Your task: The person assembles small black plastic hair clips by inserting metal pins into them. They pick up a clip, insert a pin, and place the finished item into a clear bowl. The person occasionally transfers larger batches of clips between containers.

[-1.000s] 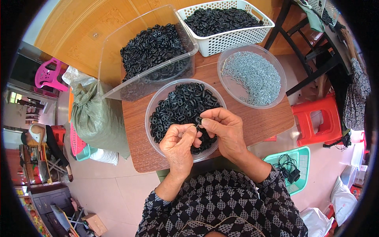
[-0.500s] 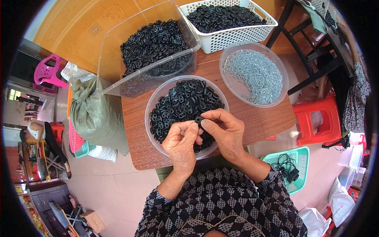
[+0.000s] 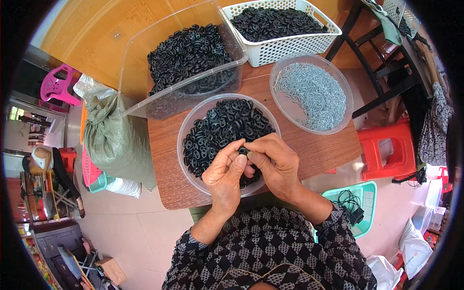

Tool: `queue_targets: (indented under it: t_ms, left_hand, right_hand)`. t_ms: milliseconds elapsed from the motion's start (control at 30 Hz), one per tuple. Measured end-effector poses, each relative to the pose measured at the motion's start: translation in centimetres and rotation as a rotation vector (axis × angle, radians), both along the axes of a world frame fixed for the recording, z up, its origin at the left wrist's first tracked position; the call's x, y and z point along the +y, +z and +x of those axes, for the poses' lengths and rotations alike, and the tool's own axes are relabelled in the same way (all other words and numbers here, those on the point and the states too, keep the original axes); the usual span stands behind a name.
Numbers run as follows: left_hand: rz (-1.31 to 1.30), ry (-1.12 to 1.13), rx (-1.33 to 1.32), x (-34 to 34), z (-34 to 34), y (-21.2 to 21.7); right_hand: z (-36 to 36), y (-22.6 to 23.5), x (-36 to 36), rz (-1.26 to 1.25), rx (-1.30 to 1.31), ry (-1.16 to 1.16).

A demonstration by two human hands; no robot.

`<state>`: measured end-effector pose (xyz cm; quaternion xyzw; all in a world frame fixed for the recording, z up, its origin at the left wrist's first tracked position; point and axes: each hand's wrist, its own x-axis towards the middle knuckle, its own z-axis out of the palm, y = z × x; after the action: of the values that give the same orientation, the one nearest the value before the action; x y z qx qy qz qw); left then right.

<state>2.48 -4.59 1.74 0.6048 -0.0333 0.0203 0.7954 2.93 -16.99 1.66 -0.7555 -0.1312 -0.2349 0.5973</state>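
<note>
Between my fingertips is one small black plastic piece with a hole (image 3: 243, 151), pinched by both hands at once. My left hand (image 3: 225, 175) grips it from the left with thumb and forefinger, and my right hand (image 3: 274, 166) from the right. Both are over the near side of a round clear tub (image 3: 182, 153) heaped with black two-holed pieces (image 3: 220, 126). Right of that tub, a second round clear tub (image 3: 276, 104) holds a pile of small silvery screws (image 3: 319, 92). Whether a screw is in my fingers, I cannot tell.
At the table's (image 3: 169, 186) back stand a large clear bin (image 3: 133, 92) and a white perforated basket (image 3: 270, 52), both filled with black pieces. A green sack (image 3: 116, 145) leans at the left. To the right are a red stool (image 3: 411, 150) and a mint basket (image 3: 369, 217) with a cable.
My fingertips have shifted slightly downward and closed tighter around the black piece. My left forefinger now reaches over to meet the right one.
</note>
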Motion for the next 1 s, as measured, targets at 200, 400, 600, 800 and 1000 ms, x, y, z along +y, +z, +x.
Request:
queue_targets:
  t_ms: [200, 400, 600, 800, 1000]
  left_hand:
    - [-0.009, -0.018, 0.036, 0.2, 0.0, 0.4]
    - [-0.012, -0.048, 0.060, 0.4, 0.1, 0.4]
    - [0.083, -0.109, -0.010, 1.0, 0.4, 0.6]
    - [-0.035, 0.026, 0.038, 0.0, 0.5, 0.4]
    - [-0.072, -0.006, 0.097, -0.2, 0.3, 1.4]
  right_hand:
    - [-0.1, 0.1, 0.0, -0.008, -0.024, -0.001]
    - [-0.7, 0.0, 0.0, 0.163, 0.174, 0.036]
    - [-0.5, 0.0, -0.7, 0.276, 0.267, 0.175]
    - [-0.7, 1.2, -0.1, 0.041, 0.136, 0.065]
    - [-0.5, 0.2, -0.1, -0.021, 0.027, -0.007]
